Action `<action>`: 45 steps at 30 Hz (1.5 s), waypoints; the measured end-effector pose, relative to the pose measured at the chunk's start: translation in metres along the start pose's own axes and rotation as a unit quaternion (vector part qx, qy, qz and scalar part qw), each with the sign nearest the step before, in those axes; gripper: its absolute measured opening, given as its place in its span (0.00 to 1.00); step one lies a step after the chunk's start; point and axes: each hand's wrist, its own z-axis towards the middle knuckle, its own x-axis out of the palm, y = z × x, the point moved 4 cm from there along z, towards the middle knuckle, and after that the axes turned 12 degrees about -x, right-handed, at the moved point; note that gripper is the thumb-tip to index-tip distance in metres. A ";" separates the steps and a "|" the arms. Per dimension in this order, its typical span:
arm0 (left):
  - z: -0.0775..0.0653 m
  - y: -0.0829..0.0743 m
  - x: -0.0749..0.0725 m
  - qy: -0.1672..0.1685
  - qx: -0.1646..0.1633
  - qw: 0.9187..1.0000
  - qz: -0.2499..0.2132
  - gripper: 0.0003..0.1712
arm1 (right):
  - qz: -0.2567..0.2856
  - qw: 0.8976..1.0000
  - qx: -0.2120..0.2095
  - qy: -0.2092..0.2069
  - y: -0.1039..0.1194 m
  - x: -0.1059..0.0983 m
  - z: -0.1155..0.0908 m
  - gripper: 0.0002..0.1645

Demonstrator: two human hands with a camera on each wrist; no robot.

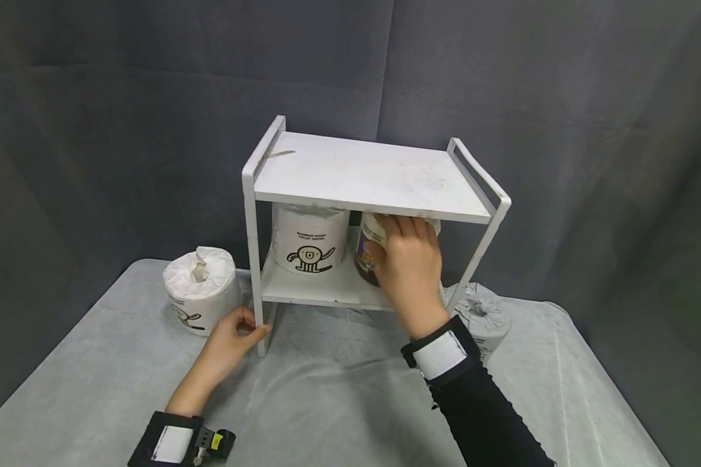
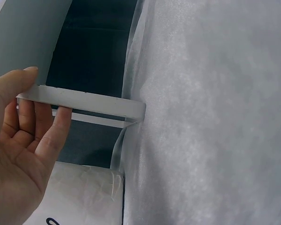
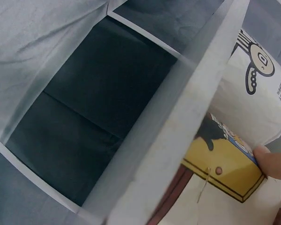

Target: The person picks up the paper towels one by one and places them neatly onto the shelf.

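A white two-tier shelf (image 1: 362,175) stands on the cloth-covered table. My left hand (image 1: 228,344) pinches its front left leg (image 2: 91,102) low down, thumb on one side and fingers on the other. My right hand (image 1: 411,272) reaches under the top board and grips a toilet paper roll (image 3: 225,173) with a colourful cartoon print, on the right half of the lower board (image 1: 321,293). The hand covers much of that roll in the head view. Left of it on the same board sits a white toilet paper roll (image 1: 309,240) with a black cartoon figure.
Another wrapped roll (image 1: 201,288) stands on the table left of the shelf, close to my left hand. A further roll (image 1: 481,318) is behind my right forearm, beside the shelf's right leg. A dark grey curtain (image 1: 152,143) hangs behind the table.
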 end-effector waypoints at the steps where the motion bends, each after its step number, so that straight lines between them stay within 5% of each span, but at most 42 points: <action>1: 0.000 0.000 0.000 0.000 0.000 1.000 0.000 0.09 | 0.004 1.000 -0.001 -0.001 -0.001 -0.001 -0.001 0.27; 45: -0.001 -0.001 0.001 -0.002 -0.004 1.000 -0.006 0.09 | 0.055 0.998 -0.013 -0.015 -0.018 -0.005 -0.025 0.30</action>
